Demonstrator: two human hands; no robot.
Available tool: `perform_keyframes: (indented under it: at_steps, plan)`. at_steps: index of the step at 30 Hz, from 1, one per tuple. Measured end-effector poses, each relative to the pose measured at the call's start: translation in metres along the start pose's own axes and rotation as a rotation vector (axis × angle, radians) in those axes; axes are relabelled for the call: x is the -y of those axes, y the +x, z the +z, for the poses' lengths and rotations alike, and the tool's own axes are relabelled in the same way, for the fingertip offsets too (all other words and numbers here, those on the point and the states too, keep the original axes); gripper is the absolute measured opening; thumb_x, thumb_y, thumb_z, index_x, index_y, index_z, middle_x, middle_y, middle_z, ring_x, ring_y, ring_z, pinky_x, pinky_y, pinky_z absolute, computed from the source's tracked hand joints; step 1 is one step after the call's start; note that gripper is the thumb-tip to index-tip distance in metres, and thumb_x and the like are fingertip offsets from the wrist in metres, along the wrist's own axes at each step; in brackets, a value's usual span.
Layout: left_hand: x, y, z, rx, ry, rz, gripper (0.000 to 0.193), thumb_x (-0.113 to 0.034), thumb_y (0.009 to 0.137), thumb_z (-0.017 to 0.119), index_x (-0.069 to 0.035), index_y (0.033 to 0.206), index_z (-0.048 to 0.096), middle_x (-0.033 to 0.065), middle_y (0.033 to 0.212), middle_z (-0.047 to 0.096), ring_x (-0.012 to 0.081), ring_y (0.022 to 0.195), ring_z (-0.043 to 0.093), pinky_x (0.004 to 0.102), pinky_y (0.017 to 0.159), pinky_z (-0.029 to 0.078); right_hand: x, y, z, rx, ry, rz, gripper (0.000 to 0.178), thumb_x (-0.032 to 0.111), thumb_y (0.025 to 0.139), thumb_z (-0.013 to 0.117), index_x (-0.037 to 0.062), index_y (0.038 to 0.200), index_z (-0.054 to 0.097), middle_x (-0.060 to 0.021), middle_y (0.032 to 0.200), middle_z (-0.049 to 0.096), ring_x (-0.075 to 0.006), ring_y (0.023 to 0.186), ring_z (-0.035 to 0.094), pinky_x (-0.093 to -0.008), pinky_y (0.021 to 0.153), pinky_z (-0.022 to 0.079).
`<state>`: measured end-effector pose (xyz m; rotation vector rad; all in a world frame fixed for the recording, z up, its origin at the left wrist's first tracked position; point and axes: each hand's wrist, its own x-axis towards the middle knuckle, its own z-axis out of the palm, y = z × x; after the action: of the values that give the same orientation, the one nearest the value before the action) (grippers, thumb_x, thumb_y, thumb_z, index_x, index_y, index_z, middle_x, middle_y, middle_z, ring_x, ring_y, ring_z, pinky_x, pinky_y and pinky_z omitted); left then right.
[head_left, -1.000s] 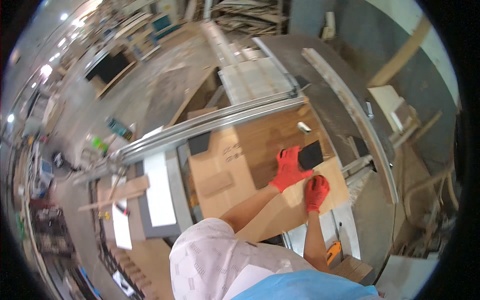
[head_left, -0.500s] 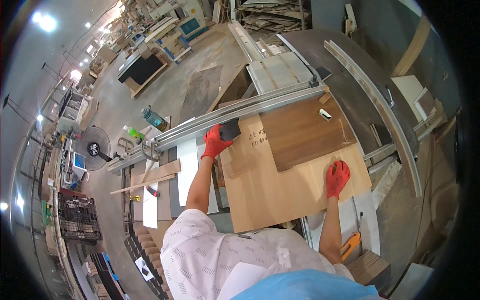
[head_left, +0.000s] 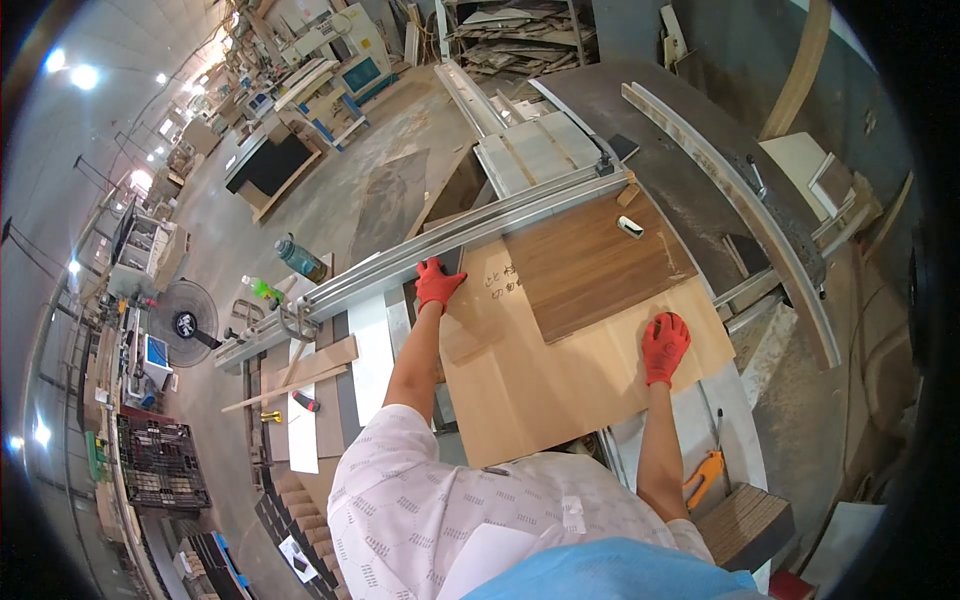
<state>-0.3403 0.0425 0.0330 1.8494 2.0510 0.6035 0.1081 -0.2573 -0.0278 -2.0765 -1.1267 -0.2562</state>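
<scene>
A large pale wood panel (head_left: 560, 400) with handwriting lies in front of me, and a darker brown board (head_left: 590, 265) rests on its far right part. My left hand (head_left: 437, 287), in a red glove, is at the panel's far left corner by the metal fence (head_left: 470, 220). Its fingers are spread over a small dark piece (head_left: 453, 260), which they partly cover. My right hand (head_left: 665, 348), also red-gloved, rests on the panel's right side with its fingers curled in. Its fingertips are hidden, so I cannot see whether anything is under them.
A small white object (head_left: 630, 227) lies on the brown board. Clamps (head_left: 298, 322), a blue bottle (head_left: 300, 258) and a green-capped bottle (head_left: 262, 288) are near the fence's left end. Wood strips (head_left: 310, 365) lie at left, an orange-handled tool (head_left: 705, 478) at right. A fan (head_left: 185, 322) stands farther left.
My left hand has shifted slightly right over the small dark piece, covering more of it. The right hand stays at nearly the same place on the panel. The whole view has tilted a little.
</scene>
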Motion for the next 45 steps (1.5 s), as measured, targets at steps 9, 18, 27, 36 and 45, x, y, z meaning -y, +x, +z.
perform_keyframes:
  at_steps: [9, 18, 27, 36, 45]
  plan:
    - [-0.010, 0.007, 0.005, -0.017, 0.172, -0.121, 0.081, -0.044, 0.070, 0.087, -0.021, 0.140, 0.055, 0.0147, 0.160, 0.041, 0.0541, 0.128, 0.056, 0.0615, 0.096, 0.054, -0.001, -0.004, 0.003, 0.025, 0.039, 0.017, 0.015, 0.017, 0.087, 0.073, 0.0109, 0.100, 0.069, -0.0109, 0.121, 0.069, -0.0341, 0.121, 0.061, -0.0495, 0.109, 0.044]
    - [0.004, 0.017, 0.022, -0.053, 0.536, 0.038, 0.112, -0.070, 0.071, 0.087, -0.006, 0.155, 0.050, 0.0251, 0.158, 0.050, 0.0447, 0.147, 0.044, 0.0560, 0.118, 0.043, 0.022, -0.036, -0.087, 0.264, 0.881, 0.421, 0.022, 0.022, 0.099, 0.073, 0.0059, 0.112, 0.069, -0.0064, 0.106, 0.071, -0.0160, 0.098, 0.066, -0.0328, 0.087, 0.055]
    - [-0.057, -0.122, 0.055, -0.190, 0.103, 0.417, 0.078, -0.039, 0.078, 0.090, -0.007, 0.138, 0.054, 0.0305, 0.145, 0.054, 0.0488, 0.135, 0.052, 0.0590, 0.099, 0.052, 0.069, -0.087, -0.372, -0.450, -0.346, 0.463, 0.030, 0.012, 0.080, 0.086, 0.0067, 0.097, 0.062, -0.0108, 0.102, 0.068, -0.0351, 0.096, 0.066, -0.0438, 0.083, 0.052]
    - [-0.148, -0.160, 0.085, -0.068, -0.156, 0.646, 0.077, -0.026, 0.077, 0.086, -0.004, 0.144, 0.053, 0.0351, 0.156, 0.042, 0.0520, 0.142, 0.045, 0.0618, 0.114, 0.040, -0.001, -0.194, -0.437, -0.284, -0.836, 0.875, 0.054, 0.048, 0.066, 0.091, 0.0123, 0.099, 0.067, -0.0118, 0.088, 0.074, -0.0373, 0.084, 0.072, -0.0501, 0.070, 0.056]
    - [-0.170, -0.110, 0.106, 0.033, -0.375, 0.735, 0.065, -0.025, 0.080, 0.086, -0.006, 0.137, 0.059, 0.0191, 0.138, 0.060, 0.0407, 0.128, 0.056, 0.0542, 0.106, 0.045, 0.015, -0.107, -0.423, -0.417, 0.074, 0.683, 0.068, 0.018, 0.092, 0.081, 0.0091, 0.151, 0.049, -0.0111, 0.146, 0.056, -0.0254, 0.130, 0.056, -0.0374, 0.114, 0.042]
